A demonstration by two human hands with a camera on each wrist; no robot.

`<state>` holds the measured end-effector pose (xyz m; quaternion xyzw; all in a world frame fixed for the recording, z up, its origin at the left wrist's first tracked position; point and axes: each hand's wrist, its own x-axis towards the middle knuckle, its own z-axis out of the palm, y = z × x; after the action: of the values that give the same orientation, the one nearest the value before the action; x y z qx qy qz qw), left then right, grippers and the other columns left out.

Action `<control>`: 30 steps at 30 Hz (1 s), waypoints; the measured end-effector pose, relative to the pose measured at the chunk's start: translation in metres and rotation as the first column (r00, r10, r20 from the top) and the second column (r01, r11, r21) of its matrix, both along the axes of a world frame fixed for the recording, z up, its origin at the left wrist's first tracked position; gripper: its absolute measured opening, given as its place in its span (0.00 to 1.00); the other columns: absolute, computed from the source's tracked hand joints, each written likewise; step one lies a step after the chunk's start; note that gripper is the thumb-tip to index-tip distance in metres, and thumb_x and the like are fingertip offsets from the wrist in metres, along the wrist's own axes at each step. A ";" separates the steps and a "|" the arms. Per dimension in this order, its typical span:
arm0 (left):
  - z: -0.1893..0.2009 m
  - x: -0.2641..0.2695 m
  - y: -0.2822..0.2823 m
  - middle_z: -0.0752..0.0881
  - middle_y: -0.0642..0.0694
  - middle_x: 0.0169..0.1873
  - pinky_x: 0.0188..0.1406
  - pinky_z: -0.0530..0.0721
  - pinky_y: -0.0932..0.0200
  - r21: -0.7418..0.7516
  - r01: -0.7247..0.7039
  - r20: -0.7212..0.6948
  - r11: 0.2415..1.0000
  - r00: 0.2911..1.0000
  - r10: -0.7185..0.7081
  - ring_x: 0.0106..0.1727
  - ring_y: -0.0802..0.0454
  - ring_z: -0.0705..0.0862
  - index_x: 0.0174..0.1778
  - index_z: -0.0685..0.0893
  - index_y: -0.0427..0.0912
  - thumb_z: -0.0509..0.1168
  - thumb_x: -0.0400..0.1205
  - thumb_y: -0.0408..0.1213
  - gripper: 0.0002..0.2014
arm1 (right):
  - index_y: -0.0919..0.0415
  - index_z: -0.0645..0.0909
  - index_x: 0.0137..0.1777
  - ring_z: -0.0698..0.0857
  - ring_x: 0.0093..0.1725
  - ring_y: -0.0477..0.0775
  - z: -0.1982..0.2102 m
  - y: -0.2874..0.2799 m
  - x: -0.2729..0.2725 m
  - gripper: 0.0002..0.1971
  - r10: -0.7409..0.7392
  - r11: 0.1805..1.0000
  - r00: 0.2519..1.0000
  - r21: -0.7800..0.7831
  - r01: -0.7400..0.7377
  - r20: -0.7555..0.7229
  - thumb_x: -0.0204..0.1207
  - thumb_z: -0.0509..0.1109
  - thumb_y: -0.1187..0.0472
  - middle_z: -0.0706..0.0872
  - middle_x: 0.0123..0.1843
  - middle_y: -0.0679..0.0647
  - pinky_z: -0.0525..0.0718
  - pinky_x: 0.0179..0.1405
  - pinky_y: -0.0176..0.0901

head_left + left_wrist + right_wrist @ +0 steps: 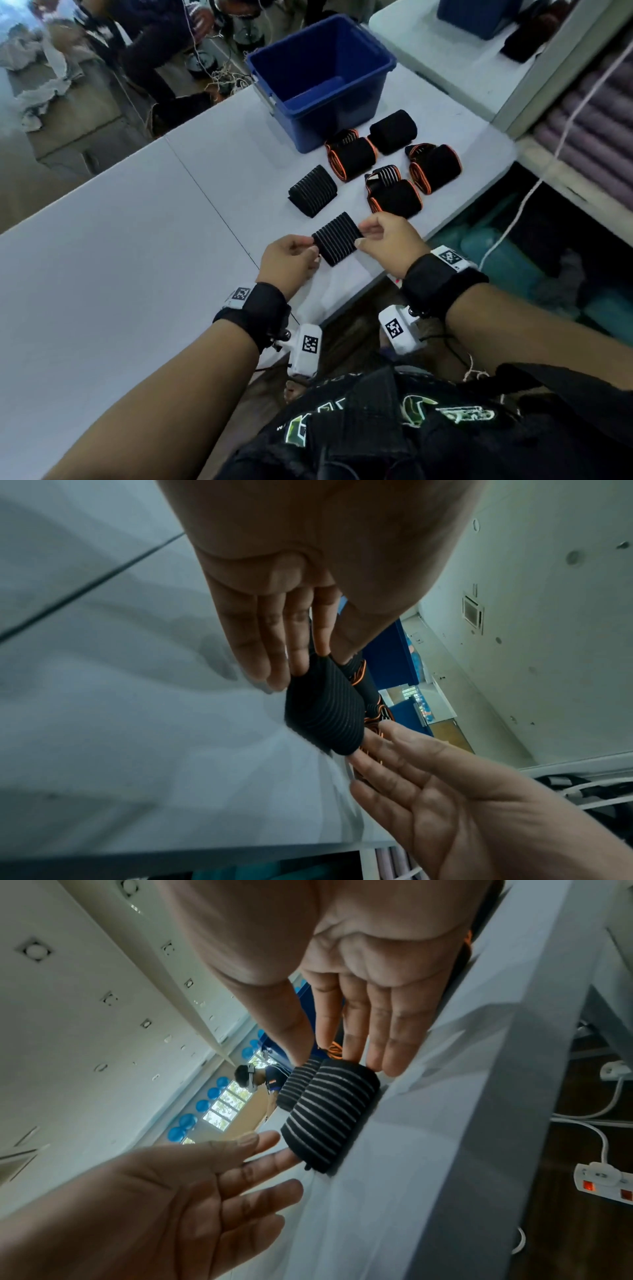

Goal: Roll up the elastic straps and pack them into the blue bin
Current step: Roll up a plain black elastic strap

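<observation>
I see striped strap roll [337,238] near table [137,240] front edge. Left hand [289,262], right hand [387,240] pinch roll ends. Blue bin [322,78] at far edge. Judgement: roll soft, light, springy; I grip across wraps.

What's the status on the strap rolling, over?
Left hand and right hand pinch the ends of one striped roll on the table. Blue bin has no roll visible inside. Six more rolls sit between.

Straps [373,168] on table [137,240], bin [320,82] behind; hands nearest
</observation>
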<state>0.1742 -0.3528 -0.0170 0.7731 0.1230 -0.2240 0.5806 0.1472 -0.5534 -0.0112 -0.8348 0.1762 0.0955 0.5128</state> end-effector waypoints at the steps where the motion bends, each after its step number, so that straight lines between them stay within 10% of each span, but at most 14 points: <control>1: -0.001 0.000 -0.001 0.91 0.30 0.47 0.35 0.87 0.56 0.000 -0.005 -0.012 1.000 1.000 0.005 0.38 0.46 0.88 0.56 0.86 0.36 0.69 0.84 0.29 0.06 | 0.59 0.83 0.61 0.85 0.61 0.49 0.001 -0.004 -0.003 0.14 0.005 1.000 1.000 0.027 -0.005 0.004 0.76 0.76 0.63 0.88 0.59 0.51 0.82 0.69 0.48; 18: 0.032 0.066 -0.029 0.92 0.44 0.44 0.39 0.87 0.51 0.139 -0.237 0.329 0.962 0.927 0.181 0.39 0.48 0.90 0.56 0.85 0.44 0.67 0.84 0.38 0.07 | 0.49 0.83 0.60 0.86 0.50 0.47 0.025 -0.173 0.047 0.17 0.151 0.969 0.984 -0.208 -0.130 0.090 0.72 0.78 0.61 0.88 0.55 0.46 0.84 0.63 0.49; 30: 0.061 0.187 -0.053 0.85 0.46 0.58 0.58 0.89 0.39 0.488 -0.235 0.368 0.840 0.929 0.046 0.54 0.41 0.89 0.72 0.78 0.57 0.67 0.76 0.57 0.27 | 0.44 0.67 0.79 0.74 0.74 0.63 0.021 -0.206 0.119 0.44 0.600 0.594 0.777 -0.545 -0.592 -0.190 0.63 0.74 0.69 0.70 0.79 0.51 0.75 0.74 0.57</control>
<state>0.3613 -0.4063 0.0442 0.9172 0.1340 -0.0007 0.3751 0.2665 -0.7590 0.0095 -0.9599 -0.0958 0.1974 0.1746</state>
